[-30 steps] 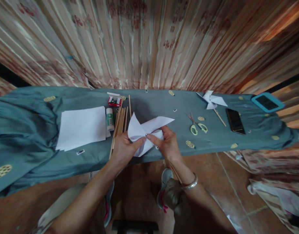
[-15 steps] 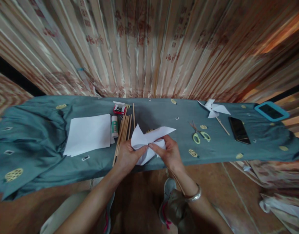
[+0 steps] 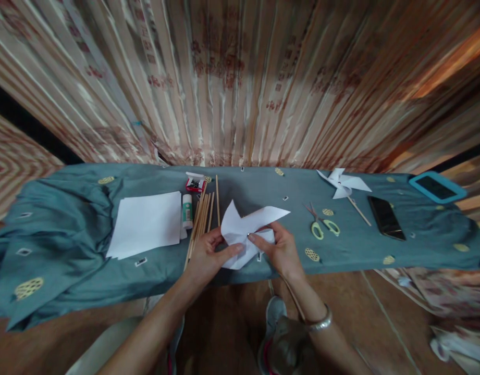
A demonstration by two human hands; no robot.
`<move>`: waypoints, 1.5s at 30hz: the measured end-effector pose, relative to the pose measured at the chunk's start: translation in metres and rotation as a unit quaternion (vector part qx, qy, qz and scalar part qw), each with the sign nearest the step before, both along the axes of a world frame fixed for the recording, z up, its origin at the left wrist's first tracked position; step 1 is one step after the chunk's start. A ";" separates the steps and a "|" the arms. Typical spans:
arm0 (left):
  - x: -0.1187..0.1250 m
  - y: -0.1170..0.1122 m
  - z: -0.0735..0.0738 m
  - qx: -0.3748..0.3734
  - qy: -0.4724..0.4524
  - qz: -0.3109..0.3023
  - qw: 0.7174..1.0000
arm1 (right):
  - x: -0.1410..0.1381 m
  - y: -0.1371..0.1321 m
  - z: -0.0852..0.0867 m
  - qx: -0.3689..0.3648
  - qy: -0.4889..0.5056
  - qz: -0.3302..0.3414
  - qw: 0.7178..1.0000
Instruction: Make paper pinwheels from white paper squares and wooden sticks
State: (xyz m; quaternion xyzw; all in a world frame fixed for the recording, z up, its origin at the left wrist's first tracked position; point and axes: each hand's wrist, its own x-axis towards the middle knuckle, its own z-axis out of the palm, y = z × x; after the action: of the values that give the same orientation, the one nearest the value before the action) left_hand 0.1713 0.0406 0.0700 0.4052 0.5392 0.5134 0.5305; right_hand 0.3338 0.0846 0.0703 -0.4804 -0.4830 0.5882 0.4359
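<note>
Between my hands is a white paper pinwheel (image 3: 240, 224), its blades folded in toward the centre. My left hand (image 3: 210, 252) grips its left side, thumb lying on the paper and fingers behind. With the thumb near a small shiny pin head at the middle, my right hand (image 3: 281, 250) pinches the right side. A thin wooden stick runs down beneath my right wrist, partly hidden by the hand. Just left of the pinwheel lie several wooden sticks (image 3: 202, 216). A finished-looking pinwheel on a stick (image 3: 343, 185) rests at the right back.
On the teal cloth (image 3: 263, 185) lie a stack of white paper (image 3: 148, 224), a glue stick (image 3: 187, 211) and a small red box of pins (image 3: 195, 183). To the right are green-handled scissors (image 3: 318, 221), a black phone (image 3: 386, 217) and a blue-framed tablet (image 3: 437, 186). A curtain (image 3: 232, 104) hangs behind.
My left thumb has drawn back from the pinwheel's centre, and the shiny pin head now shows beside my right thumb. The whole view has shifted slightly downward in frame.
</note>
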 end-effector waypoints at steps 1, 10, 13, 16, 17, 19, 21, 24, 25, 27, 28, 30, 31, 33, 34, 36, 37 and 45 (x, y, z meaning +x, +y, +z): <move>-0.004 0.001 -0.001 0.016 0.007 -0.002 1.000 | 0.005 0.004 0.001 -0.004 0.012 -0.015 1.000; -0.032 0.032 -0.028 0.122 0.540 -0.020 0.833 | 0.046 0.022 0.001 -0.013 0.093 -0.111 0.989; -0.027 0.042 -0.031 0.113 0.607 -0.023 0.786 | 0.051 0.020 0.000 -0.019 0.103 -0.109 0.989; -0.023 0.048 -0.034 0.132 0.616 -0.018 0.776 | 0.055 0.019 0.000 -0.016 0.102 -0.109 0.989; -0.022 0.050 -0.036 0.141 0.611 -0.023 0.778 | 0.056 0.019 0.001 -0.012 0.100 -0.111 0.989; -0.021 0.053 -0.040 0.153 0.598 -0.034 0.786 | 0.058 0.018 0.002 -0.007 0.096 -0.117 0.989; -0.021 0.055 -0.043 0.156 0.584 -0.034 0.796 | 0.061 0.017 0.002 -0.007 0.090 -0.118 0.989; -0.017 0.055 -0.044 0.156 0.569 -0.017 0.807 | 0.066 0.017 0.004 -0.008 0.083 -0.120 0.989; -0.015 0.053 -0.044 0.152 0.566 -0.023 0.810 | 0.068 0.017 0.004 -0.008 0.083 -0.122 0.989; -0.009 0.044 -0.041 0.142 0.560 -0.058 0.814 | 0.072 0.018 0.006 -0.008 0.087 -0.126 0.988; -0.005 0.038 -0.039 0.138 0.552 -0.087 0.818 | 0.073 0.019 0.006 -0.009 0.090 -0.129 0.987; 0.001 0.025 -0.036 0.145 0.527 -0.132 0.827 | 0.076 0.020 0.008 -0.010 0.098 -0.138 0.985; 0.004 0.019 -0.035 0.152 0.515 -0.145 0.831 | 0.076 0.020 0.009 -0.012 0.102 -0.143 0.984; 0.006 0.013 -0.033 0.163 0.502 -0.157 0.835 | 0.077 0.020 0.011 -0.017 0.111 -0.154 0.982; 0.006 0.012 -0.033 0.171 0.506 -0.154 0.831 | 0.077 0.020 0.012 -0.018 0.115 -0.158 0.981; 0.006 0.017 -0.033 0.192 0.530 -0.146 0.813 | 0.078 0.019 0.014 -0.017 0.119 -0.167 0.979; 0.006 0.021 -0.033 0.205 0.545 -0.149 0.799 | 0.078 0.019 0.014 -0.016 0.120 -0.172 0.978; 0.022 0.046 -0.029 0.224 0.606 -0.200 0.737 | 0.086 0.020 0.018 -0.018 0.133 -0.187 0.973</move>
State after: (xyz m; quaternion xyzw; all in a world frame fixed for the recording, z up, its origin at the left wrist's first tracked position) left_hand 0.1928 0.0862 0.0415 0.8363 0.5226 0.1472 0.0766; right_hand 0.4195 0.1047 0.0878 -0.4873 -0.3118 0.5636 0.5896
